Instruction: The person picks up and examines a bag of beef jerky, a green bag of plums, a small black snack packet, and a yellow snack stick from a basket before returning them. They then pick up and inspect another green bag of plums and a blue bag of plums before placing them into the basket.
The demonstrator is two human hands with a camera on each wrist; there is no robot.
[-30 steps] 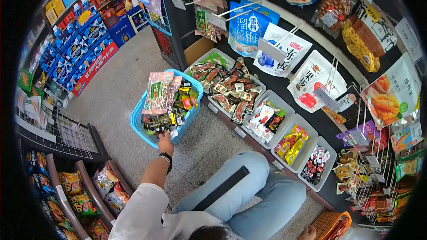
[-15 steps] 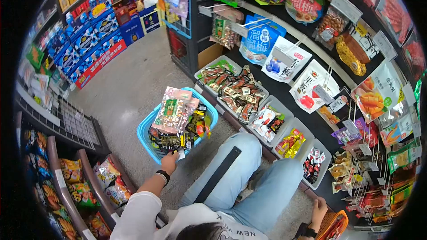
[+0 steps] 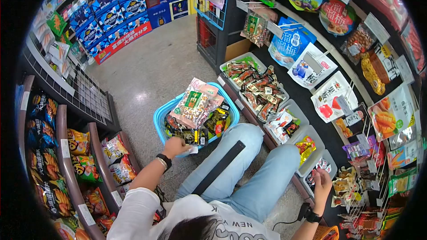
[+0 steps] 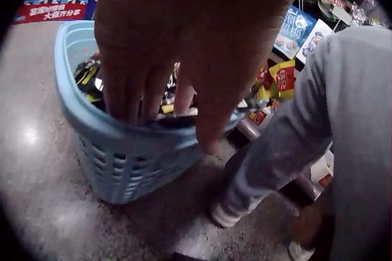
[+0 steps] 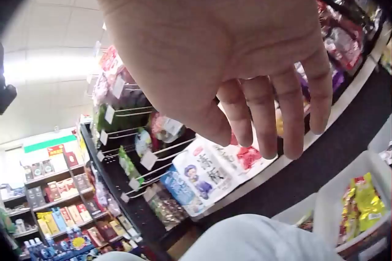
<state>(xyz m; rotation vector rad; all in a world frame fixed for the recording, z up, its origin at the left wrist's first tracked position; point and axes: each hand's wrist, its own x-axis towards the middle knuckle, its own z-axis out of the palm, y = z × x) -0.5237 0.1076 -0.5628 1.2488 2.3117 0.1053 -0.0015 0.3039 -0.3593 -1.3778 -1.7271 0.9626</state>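
Observation:
A blue plastic basket [image 3: 157, 122] stands on the floor, filled with snack packets. My left hand [image 3: 175, 146] grips its near rim; in the left wrist view the fingers reach inside the basket wall [image 4: 113, 169] and the thumb lies outside. On top of the load rest pink snack bags [image 3: 192, 106], with black packets [image 3: 191, 136] beside my fingers. Over the nearest grey bin [image 3: 328, 155] hovers my right hand [image 3: 322, 189], fingers loosely bent and holding nothing in the right wrist view. Small red-and-white packets [image 3: 321, 167] lie in that bin.
More grey bins hold yellow packets [image 3: 306, 149], white packets [image 3: 281, 124] and dark sticks [image 3: 264, 91]. Hanging bags [image 3: 331, 100] line the right shelf. Chip bags [image 3: 84, 166] fill the left shelves. My bent knees [image 3: 242, 140] are between basket and bins. An orange basket [image 3: 327, 232] is at lower right.
My right hand has risen from beside the orange basket to the near bin. The left hand stays at the blue basket's rim, and the basket appears nearer my knee as the view shifts.

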